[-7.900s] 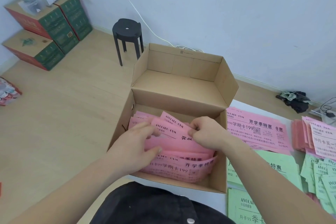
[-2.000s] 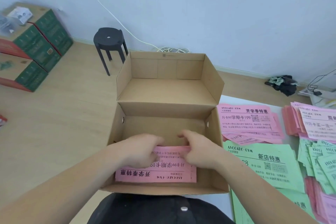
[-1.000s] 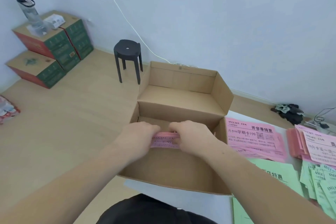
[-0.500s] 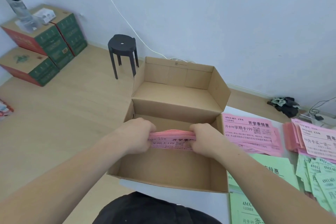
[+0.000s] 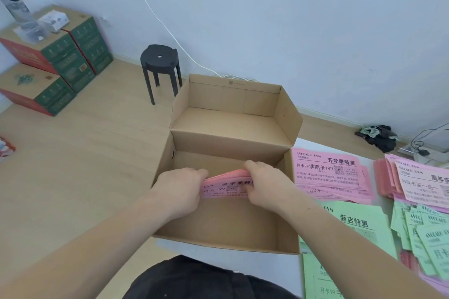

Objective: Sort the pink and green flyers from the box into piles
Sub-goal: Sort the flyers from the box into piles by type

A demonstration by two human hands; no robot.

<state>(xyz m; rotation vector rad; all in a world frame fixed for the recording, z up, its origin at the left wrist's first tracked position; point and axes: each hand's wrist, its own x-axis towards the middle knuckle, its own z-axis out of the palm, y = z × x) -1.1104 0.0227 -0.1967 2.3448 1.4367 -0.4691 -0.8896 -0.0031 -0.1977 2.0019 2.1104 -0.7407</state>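
An open cardboard box [image 5: 218, 230] sits in front of me, its lid flap folded back. Above its inside, my left hand [image 5: 181, 189] and my right hand [image 5: 263, 185] grip the two ends of a stack of pink flyers [image 5: 227, 185], held tilted with the printed face toward me. The box floor below the stack is bare cardboard. On the white table to the right lie a pile of pink flyers [image 5: 330, 175], a second pink pile [image 5: 418, 182] further right, a large green flyer pile [image 5: 357, 226] and smaller green flyers [image 5: 427, 238].
A black stool [image 5: 160, 65] stands behind the box by the wall. Red and green cartons [image 5: 56, 63] are stacked at the left, with a water bottle [image 5: 17, 12] on top. Dark cloth [image 5: 379, 135] and cables lie on the floor at the right.
The loose pink flyers in the box were gathered into one stack. Both hands lifted it off the box floor and tilted it so its printed face shows.
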